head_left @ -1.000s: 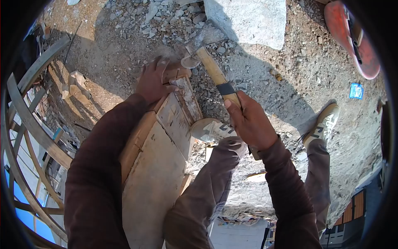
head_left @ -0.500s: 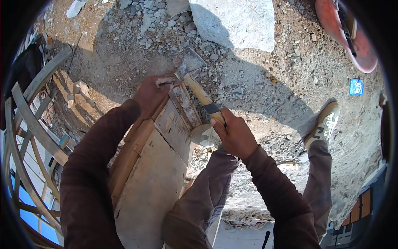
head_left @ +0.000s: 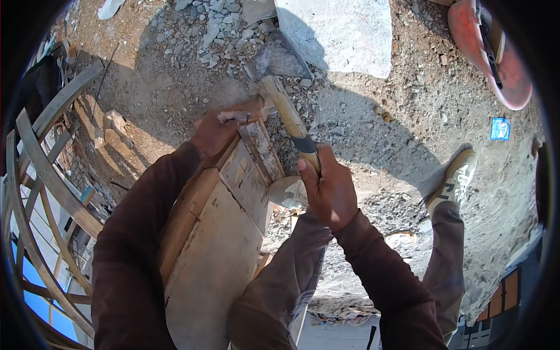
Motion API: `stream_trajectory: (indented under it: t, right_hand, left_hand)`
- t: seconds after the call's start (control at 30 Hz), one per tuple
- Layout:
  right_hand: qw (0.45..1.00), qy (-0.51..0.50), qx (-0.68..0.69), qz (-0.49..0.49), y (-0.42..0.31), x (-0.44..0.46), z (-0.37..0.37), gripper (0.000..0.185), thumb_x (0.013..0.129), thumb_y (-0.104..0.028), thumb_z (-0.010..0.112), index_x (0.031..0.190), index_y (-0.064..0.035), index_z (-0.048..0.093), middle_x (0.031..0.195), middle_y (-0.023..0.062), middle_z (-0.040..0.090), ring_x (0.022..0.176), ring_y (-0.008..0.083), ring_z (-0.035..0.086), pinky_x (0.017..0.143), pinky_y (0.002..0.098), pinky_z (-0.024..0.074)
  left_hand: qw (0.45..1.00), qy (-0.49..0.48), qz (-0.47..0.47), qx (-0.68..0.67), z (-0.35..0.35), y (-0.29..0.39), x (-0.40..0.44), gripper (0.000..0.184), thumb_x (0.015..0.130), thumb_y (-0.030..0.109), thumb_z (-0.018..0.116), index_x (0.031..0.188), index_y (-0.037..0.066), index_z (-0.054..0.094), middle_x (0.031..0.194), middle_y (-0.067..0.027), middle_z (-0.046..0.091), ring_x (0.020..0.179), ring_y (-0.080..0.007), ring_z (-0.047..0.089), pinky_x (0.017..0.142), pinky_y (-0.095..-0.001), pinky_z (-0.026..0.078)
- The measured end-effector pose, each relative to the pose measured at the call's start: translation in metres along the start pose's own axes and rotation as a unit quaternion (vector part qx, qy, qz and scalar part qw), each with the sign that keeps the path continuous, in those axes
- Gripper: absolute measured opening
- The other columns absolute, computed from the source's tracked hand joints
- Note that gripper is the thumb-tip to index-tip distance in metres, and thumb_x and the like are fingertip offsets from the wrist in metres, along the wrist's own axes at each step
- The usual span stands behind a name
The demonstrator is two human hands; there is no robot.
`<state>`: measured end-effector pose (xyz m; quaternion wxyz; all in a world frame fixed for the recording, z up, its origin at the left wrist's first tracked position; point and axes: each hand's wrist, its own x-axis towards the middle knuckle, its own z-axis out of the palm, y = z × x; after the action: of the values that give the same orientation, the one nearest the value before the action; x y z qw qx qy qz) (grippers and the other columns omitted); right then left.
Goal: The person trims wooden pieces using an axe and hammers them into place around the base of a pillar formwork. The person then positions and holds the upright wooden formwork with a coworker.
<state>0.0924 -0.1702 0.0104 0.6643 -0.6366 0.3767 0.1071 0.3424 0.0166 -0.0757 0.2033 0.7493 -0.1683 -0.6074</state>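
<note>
My right hand [head_left: 331,189] is wrapped around the wooden handle of a hatchet [head_left: 287,114], with a dark band of tape just above my grip. Its wide grey metal blade [head_left: 279,55] is raised beyond the far end of a worn plywood panel [head_left: 213,262] with wooden battens along its edges. At that far end, my left hand [head_left: 213,134] is closed near the corner, thumb and fingers pinched together. What it holds is too small to make out. A short, whitish-stained batten [head_left: 261,151] crosses the panel's end, just right of my left hand.
A wooden lattice of curved slats [head_left: 58,169] stands at the left. Broken stones [head_left: 210,32] and a pale sheet [head_left: 338,35] lie ahead. A red pan [head_left: 513,76] sits at upper right, above a blue packet [head_left: 500,128]. My shoes [head_left: 458,178] are beside the panel.
The hatchet has risen, its blade now larger and farther up the view, and my right hand has tilted with it. My left hand stays at the panel's end.
</note>
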Motion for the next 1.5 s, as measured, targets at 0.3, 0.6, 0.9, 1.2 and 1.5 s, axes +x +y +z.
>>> stream_trajectory:
  t: [0.3, 0.6, 0.9, 1.2, 1.5]
  right_hand:
    - [0.991, -0.074, -0.085, 0.071, 0.028, -0.015, 0.008, 0.031, 0.1, -0.033, 0.055, 0.105, -0.0036, 0.047, 0.073, 0.0264, 0.065, 0.072, 0.0477, 0.065, 0.063, 0.0572, 0.0498]
    - [0.99, -0.08, -0.105, 0.046, 0.032, 0.002, 0.023, 0.03, 0.1, -0.029, 0.056, 0.102, -0.0001, 0.049, 0.073, 0.0256, 0.065, 0.071, 0.0475, 0.064, 0.063, 0.0544, 0.0492]
    - [0.901, -0.022, 0.354, 0.248, 0.018, -0.055, 0.024, 0.032, 0.107, -0.034, 0.045, 0.104, -0.0036, 0.052, 0.067, 0.0012, 0.052, 0.046, 0.0084, 0.049, 0.044, 0.0243, 0.0424]
    - [0.897, 0.172, 0.32, 0.251, 0.039, -0.055, 0.109, 0.03, 0.106, -0.031, 0.046, 0.103, -0.0008, 0.051, 0.062, 0.0032, 0.052, 0.05, 0.0125, 0.054, 0.046, 0.0294, 0.042]
    - [0.89, 0.078, 0.36, 0.268, 0.02, -0.047, 0.051, 0.03, 0.104, -0.027, 0.05, 0.098, 0.0014, 0.054, 0.065, 0.0049, 0.055, 0.051, 0.0096, 0.053, 0.048, 0.0326, 0.0424]
  left_hand:
    - [0.998, 0.01, 0.023, 0.06, -0.001, 0.003, -0.002, 0.031, 0.094, 0.007, 0.051, 0.116, -0.004, 0.068, 0.115, -0.012, 0.072, 0.108, -0.0169, 0.065, 0.099, -0.0291, 0.046]
    - [0.998, 0.0, -0.011, 0.054, -0.005, 0.007, 0.004, 0.027, 0.092, 0.009, 0.054, 0.11, -0.002, 0.071, 0.106, -0.0099, 0.073, 0.101, -0.0138, 0.065, 0.091, -0.0292, 0.048]
    - [0.871, 0.203, 0.011, 0.448, 0.017, -0.009, -0.005, 0.096, 0.071, 0.053, 0.082, 0.136, -0.008, 0.048, 0.132, -0.0277, 0.054, 0.122, -0.0383, 0.055, 0.103, -0.0428, 0.045]
    - [0.921, 0.096, -0.107, 0.362, 0.003, -0.013, 0.002, 0.116, 0.055, 0.064, 0.087, 0.132, -0.013, 0.049, 0.131, -0.0316, 0.053, 0.124, -0.0442, 0.053, 0.105, -0.0456, 0.045]
    - [0.92, 0.116, -0.079, 0.367, 0.0, -0.012, 0.001, 0.114, 0.054, 0.063, 0.088, 0.132, -0.011, 0.051, 0.13, -0.0295, 0.055, 0.122, -0.0423, 0.055, 0.105, -0.0453, 0.045]
